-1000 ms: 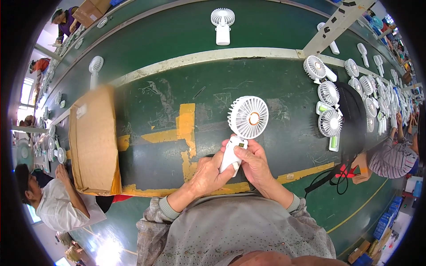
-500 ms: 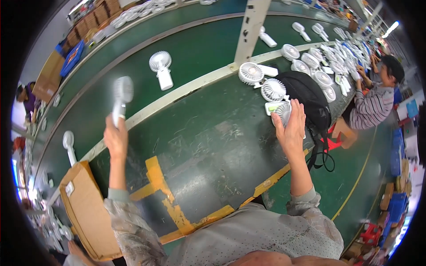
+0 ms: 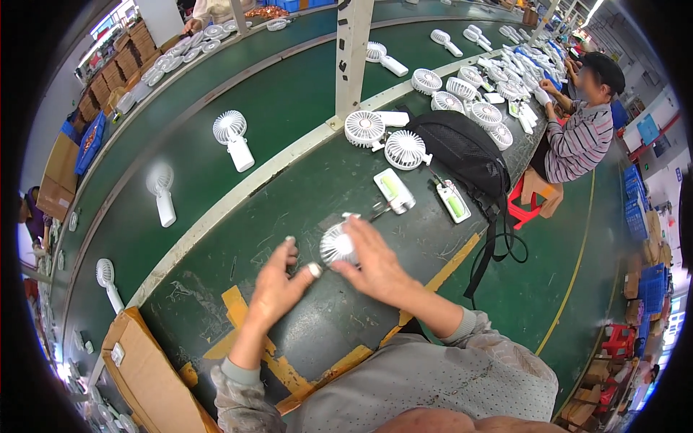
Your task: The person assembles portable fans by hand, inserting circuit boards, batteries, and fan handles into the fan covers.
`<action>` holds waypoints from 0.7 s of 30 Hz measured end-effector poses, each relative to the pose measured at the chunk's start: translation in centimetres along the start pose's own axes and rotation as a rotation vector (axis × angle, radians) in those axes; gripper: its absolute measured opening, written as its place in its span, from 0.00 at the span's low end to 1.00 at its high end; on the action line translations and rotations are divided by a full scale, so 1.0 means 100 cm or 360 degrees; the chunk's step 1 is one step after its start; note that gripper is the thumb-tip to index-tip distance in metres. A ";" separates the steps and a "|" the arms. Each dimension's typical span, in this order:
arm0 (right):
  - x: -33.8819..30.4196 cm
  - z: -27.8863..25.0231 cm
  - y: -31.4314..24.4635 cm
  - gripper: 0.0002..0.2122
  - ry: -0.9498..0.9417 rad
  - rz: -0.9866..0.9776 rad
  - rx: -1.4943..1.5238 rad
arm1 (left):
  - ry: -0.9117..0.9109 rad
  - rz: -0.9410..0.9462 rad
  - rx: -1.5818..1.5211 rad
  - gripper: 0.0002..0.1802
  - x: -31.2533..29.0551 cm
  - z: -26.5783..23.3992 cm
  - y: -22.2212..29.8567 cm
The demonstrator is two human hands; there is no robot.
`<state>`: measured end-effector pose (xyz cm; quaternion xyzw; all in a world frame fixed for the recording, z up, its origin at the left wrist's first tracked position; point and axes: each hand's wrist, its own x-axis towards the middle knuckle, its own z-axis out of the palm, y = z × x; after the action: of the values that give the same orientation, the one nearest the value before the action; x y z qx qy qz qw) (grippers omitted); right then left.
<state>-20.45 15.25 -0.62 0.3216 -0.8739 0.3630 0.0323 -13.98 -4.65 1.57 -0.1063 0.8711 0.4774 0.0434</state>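
My right hand (image 3: 379, 263) grips the round white head of a handheld fan (image 3: 336, 245) over the dark green bench top. From that head a thin wire seems to run to an opened white handle (image 3: 395, 191), where a green battery shows. My left hand (image 3: 280, 285) is just left of the fan head, with thumb and fingers apart and nothing in it; white covers sit on some fingertips. Another opened handle with a green battery (image 3: 455, 203) lies farther right. Two fans (image 3: 364, 128) rest beyond, by a black bag (image 3: 462, 148).
Several white fans lie on the green conveyor belt (image 3: 198, 162) behind a pale metal rail, from which a post (image 3: 354, 58) rises. A cardboard box (image 3: 155, 368) stands at left. At right a co-worker in a striped top (image 3: 581, 141) sits by a heap of fans.
My left hand has let go of a fan, which now lies on the belt, and come back over the bench. My right hand has drawn another fan leftward from beside the bag.
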 end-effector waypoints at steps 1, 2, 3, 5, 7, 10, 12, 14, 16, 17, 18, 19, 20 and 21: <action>-0.001 0.005 -0.007 0.28 -0.0069 -0.0018 0.0141 | -0.0042 0.0030 0.0069 0.43 -0.007 0.004 0.003; -0.004 0.010 -0.014 0.28 -0.0129 -0.0044 0.0162 | -0.0086 0.0035 0.0066 0.44 -0.012 0.007 0.005; -0.007 0.014 -0.020 0.28 -0.0195 -0.0049 0.0172 | -0.0055 0.0056 0.0140 0.45 -0.016 0.007 0.004; -0.012 0.012 -0.031 0.26 -0.0289 -0.0123 0.0259 | -0.0019 0.0082 0.0203 0.45 -0.028 0.003 0.003; -0.011 0.005 -0.031 0.25 -0.0475 -0.0217 0.0516 | 0.0072 0.0093 0.0385 0.45 -0.040 0.001 -0.010; 0.009 -0.005 -0.008 0.23 -0.0255 -0.0421 0.0408 | 0.0108 0.0180 0.0536 0.48 -0.052 0.002 -0.008; 0.028 -0.014 0.013 0.25 -0.0288 -0.0486 -0.0013 | 0.0125 0.0350 0.0617 0.48 -0.056 0.007 -0.001; 0.033 -0.011 0.045 0.25 -0.0567 -0.0467 -0.0196 | 0.0161 0.0548 0.0769 0.50 -0.055 0.018 0.001; 0.029 -0.003 0.059 0.22 -0.0698 -0.0620 -0.0350 | 0.0143 0.0628 0.0985 0.51 -0.054 0.023 0.002; 0.026 -0.008 0.050 0.21 -0.0760 -0.0599 -0.0342 | 0.0129 0.0613 0.0925 0.47 -0.056 0.020 0.004; 0.024 -0.012 0.048 0.21 -0.0757 -0.0599 -0.0346 | 0.0148 0.0610 0.0916 0.46 -0.057 0.016 0.003; 0.022 -0.016 0.047 0.22 -0.0830 -0.0569 -0.0352 | 0.0163 0.0607 0.0908 0.45 -0.059 0.012 0.001; 0.019 -0.019 0.048 0.22 -0.0901 -0.0538 -0.0357 | 0.0177 0.0566 0.0908 0.43 -0.064 0.008 0.004; 0.016 -0.023 0.048 0.20 -0.0772 -0.0638 -0.0325 | 0.0143 0.0557 0.0791 0.42 -0.068 0.004 0.005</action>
<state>-24.93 18.49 -1.44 0.5594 -0.8073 0.1726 -0.0739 -7.42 -3.11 2.98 0.0383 0.9673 0.2448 -0.0534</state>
